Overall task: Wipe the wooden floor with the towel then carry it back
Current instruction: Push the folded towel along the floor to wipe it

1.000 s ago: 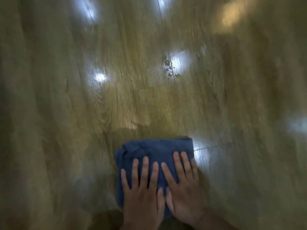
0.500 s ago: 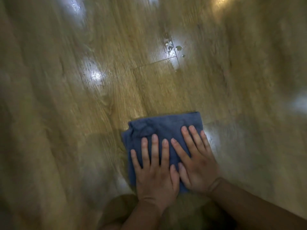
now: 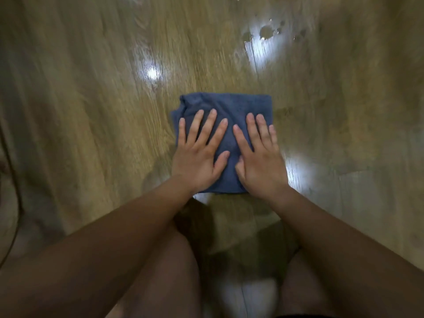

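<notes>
A folded blue towel [image 3: 231, 106] lies flat on the wooden floor [image 3: 96, 115] in front of me. My left hand [image 3: 198, 152] presses on its left half with the fingers spread straight. My right hand [image 3: 260, 157] presses on the right half in the same flat way, beside the left hand. Both forearms reach forward from the bottom of the view. Several water drops [image 3: 266, 33] sit on the floor beyond the towel, up and to the right.
My bare knees [image 3: 174, 271] are at the bottom of the view, close behind the towel. Bright light reflections [image 3: 151, 72] shine on the glossy planks. A thin dark cable [image 3: 13, 226] curves along the left edge.
Both hands have slid the towel forward across the floor, nearer to the water drops. My arms are now stretched out further and the hands sit a little apart.
</notes>
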Demonstrator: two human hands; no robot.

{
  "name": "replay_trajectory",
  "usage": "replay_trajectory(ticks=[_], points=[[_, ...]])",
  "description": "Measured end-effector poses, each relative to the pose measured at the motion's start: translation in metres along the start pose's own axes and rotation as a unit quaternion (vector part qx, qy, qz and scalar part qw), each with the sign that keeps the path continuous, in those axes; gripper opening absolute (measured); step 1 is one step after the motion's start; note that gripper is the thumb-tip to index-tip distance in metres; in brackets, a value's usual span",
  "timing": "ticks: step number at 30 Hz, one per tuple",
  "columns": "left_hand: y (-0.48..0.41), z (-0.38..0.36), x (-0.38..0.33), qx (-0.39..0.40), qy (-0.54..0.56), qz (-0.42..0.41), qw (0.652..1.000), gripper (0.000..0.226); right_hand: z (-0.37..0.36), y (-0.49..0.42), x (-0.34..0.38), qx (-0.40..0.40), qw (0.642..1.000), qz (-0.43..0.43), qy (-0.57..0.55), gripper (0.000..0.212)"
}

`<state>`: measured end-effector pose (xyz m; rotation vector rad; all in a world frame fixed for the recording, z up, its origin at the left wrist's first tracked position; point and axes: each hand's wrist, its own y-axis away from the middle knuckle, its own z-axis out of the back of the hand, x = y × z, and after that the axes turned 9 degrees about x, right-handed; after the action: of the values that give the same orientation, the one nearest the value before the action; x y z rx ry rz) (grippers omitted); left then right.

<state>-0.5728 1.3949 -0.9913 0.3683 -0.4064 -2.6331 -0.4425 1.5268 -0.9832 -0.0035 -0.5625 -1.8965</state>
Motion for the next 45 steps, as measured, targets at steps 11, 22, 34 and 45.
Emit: replay_trajectory(ticks=[11, 22, 34, 45], points=[[-0.11, 0.035, 0.019, -0.046, 0.028, -0.012, 0.998, 0.066, 0.046, -0.103, -0.024, -0.071, 0.991, -0.096, -0.056, 0.06], [-0.362, 0.122, 0.115, -0.097, -0.039, 0.055, 0.993, 0.068, 0.161, -0.357, -0.125, -0.153, 0.986, -0.068, 0.014, 0.057], [-0.081, -0.003, -0.027, -0.074, -0.036, -0.081, 0.993, 0.073, 0.015, -0.036, -0.059, -0.121, 0.99, -0.073, -0.03, 0.053], [-0.354, 0.115, 0.008, -0.1, 0.009, -0.009, 0.995, 0.073, 0.152, -0.262, -0.19, -0.143, 0.981, -0.103, -0.086, 0.059]])
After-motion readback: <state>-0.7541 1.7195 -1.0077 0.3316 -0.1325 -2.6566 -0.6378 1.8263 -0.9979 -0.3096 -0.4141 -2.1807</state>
